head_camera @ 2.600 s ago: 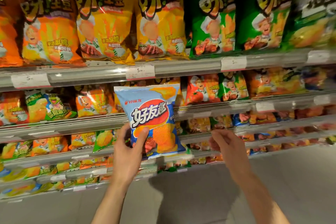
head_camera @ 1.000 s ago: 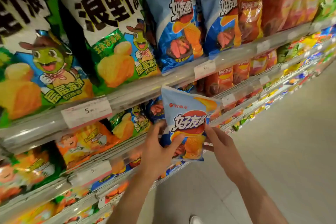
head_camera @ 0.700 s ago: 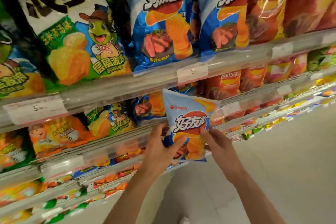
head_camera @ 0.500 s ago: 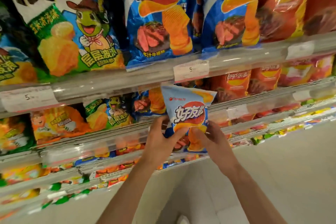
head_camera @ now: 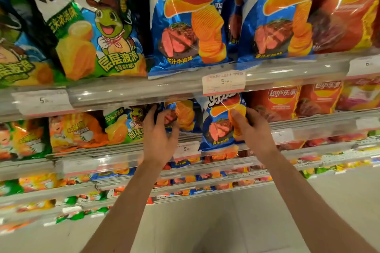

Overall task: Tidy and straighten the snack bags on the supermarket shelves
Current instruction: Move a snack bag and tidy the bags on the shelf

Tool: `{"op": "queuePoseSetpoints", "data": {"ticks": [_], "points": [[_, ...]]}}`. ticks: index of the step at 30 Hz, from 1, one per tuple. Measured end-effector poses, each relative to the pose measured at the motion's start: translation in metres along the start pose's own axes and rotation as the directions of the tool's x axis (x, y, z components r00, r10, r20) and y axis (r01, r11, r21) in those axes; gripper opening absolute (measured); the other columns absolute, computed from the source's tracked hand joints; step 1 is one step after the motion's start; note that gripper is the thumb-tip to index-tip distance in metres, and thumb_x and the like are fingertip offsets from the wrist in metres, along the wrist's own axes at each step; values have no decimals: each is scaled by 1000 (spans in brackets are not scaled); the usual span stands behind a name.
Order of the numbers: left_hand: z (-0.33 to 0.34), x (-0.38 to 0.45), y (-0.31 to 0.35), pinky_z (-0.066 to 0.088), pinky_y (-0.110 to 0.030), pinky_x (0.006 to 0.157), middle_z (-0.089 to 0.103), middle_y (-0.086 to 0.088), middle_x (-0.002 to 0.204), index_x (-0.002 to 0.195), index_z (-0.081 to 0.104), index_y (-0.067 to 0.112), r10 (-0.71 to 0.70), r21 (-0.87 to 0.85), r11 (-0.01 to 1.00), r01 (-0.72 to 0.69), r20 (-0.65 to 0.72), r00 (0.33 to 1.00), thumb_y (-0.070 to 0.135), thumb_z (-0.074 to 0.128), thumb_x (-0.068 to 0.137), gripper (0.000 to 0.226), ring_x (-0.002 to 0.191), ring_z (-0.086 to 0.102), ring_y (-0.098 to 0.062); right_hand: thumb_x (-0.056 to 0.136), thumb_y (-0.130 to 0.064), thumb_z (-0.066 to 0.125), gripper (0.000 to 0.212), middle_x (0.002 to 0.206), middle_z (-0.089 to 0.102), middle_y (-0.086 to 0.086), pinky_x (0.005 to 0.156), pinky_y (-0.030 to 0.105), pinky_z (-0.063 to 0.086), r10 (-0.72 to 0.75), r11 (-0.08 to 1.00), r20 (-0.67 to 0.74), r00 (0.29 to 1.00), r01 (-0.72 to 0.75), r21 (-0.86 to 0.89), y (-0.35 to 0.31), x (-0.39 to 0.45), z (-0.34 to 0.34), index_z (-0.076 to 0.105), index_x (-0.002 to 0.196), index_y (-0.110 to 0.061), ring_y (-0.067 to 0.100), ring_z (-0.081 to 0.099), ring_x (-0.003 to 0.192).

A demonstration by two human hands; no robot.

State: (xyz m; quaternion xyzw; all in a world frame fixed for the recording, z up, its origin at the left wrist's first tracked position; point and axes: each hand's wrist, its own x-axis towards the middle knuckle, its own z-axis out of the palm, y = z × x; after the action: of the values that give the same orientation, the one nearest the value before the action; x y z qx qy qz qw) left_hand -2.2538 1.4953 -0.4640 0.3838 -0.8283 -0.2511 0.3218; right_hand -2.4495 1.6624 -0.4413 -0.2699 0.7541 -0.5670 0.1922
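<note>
Hands: two. The right hand (head_camera: 251,129) is wrapped around the right side of a small blue bag (head_camera: 221,127), thumb on the front.
Left hand (head_camera: 159,135): fingers spread apart, tips touching a second blue bag (head_camera: 181,116) just to the left. I cannot tell if it grips the bag.
Blue bag: standing up on the second shelf (head_camera: 308,123), its top tucked behind the price tag (head_camera: 223,84).
Big blue bags: two on the top shelf (head_camera: 123,92), one (head_camera: 187,20) beside the other (head_camera: 275,12).
Green bags: one full big one (head_camera: 92,26) up top, part of another at the far left, and one small one (head_camera: 127,125) below.
Red bags: one big one (head_camera: 345,8) up top and two small ones, one (head_camera: 275,102) next to the other (head_camera: 320,96), right of the held bag.
Orange bag (head_camera: 76,129): one, left of the small green bag.
In the way: the price tag covers the held bag's top; the left hand covers part of the second blue bag.
Lower shelves: more bags, too blurry to count.
</note>
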Motion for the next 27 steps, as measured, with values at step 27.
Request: {"op": "queuePoseSetpoints", "data": {"ticks": [27], "points": [[12,4,-6,47,-9,90,32,-4,160,134,58,26,5,-132,991,14,145,989,17,63,99,36,138,38,-10,76,-72,71,94,135,61,-7,101,48,54,-133,944,11,991,130,-302,18,23,14,33,151,-31,17,61,123]]}}
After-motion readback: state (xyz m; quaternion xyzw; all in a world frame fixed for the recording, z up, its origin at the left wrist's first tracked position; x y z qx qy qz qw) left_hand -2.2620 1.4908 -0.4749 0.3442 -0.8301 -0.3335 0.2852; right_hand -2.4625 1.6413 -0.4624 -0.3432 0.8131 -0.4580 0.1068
